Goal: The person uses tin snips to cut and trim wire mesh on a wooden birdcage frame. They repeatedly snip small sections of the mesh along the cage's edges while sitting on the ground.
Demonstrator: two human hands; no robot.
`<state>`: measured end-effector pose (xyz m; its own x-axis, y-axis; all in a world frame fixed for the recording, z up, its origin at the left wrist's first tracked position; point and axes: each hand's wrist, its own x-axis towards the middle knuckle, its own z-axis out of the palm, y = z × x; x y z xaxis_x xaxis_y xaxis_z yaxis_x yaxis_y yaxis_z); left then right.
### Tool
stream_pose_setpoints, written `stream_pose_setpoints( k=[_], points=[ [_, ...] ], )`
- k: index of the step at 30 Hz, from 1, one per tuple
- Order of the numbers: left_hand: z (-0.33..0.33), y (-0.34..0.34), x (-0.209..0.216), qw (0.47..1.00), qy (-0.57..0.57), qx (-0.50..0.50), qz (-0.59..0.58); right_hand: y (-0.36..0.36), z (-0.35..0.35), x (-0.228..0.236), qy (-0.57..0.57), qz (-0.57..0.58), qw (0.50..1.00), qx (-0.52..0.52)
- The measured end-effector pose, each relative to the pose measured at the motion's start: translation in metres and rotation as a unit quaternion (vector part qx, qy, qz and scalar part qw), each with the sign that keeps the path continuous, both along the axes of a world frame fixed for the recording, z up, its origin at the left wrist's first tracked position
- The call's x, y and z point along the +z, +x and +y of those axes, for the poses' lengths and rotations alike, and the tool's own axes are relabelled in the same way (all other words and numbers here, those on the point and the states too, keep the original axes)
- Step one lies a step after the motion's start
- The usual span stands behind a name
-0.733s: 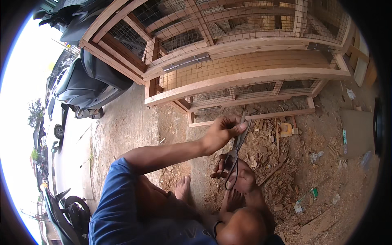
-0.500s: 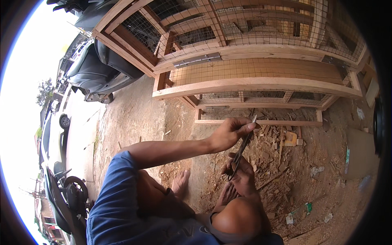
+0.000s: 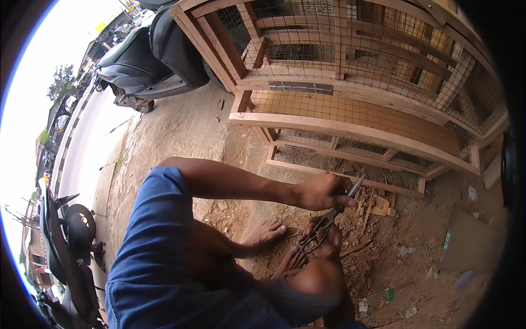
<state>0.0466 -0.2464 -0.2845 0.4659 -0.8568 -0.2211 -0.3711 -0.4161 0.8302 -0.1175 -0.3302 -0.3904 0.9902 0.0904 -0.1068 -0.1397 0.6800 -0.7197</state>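
A pair of dark metal scissors (image 3: 327,222) is held slantwise in front of my knees, above the littered ground. My left hand (image 3: 324,192) is closed around the blade part, and a pale, pointed blade end sticks out past its thumb. Below it, my right hand (image 3: 330,239) grips the scissors by the handle loops. Some of its fingers are hidden behind the handles. Both hands are apart from the wooden cage frame (image 3: 350,127) beyond them.
Wire mesh covers the tall wooden cage, which has a metal hinge (image 3: 300,88). Wood scraps and shavings (image 3: 356,230) lie around my bare feet (image 3: 266,233). A dark motor scooter (image 3: 137,66) stands at the far left, another motorcycle (image 3: 71,241) nearer. At right lies a flat brown board (image 3: 474,241).
The scissors have turned from nearly edge-on, so their handle loops now show. Both hands still hold them. My view has tilted, and one foot appears farther right.
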Motion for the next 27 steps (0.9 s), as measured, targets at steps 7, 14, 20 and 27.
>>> stream_pose_setpoints(
  k=[7,14,20,27],
  points=[
    [-0.014,-0.026,-0.037,0.986,-0.038,-0.003,0.163,-0.043,-0.017,-0.012,-0.069,0.036,0.996,-0.031],
    [-0.04,-0.035,-0.046,0.955,-0.128,-0.034,0.264,-0.065,-0.024,-0.003,-0.255,0.143,0.943,-0.159],
    [-0.071,-0.03,-0.015,0.902,-0.284,-0.034,0.323,-0.048,-0.083,0.101,-0.333,0.178,0.925,-0.051],
    [-0.058,-0.009,0.053,0.743,-0.432,-0.001,0.512,0.021,-0.085,0.21,-0.25,0.141,0.958,0.014]
  ],
)
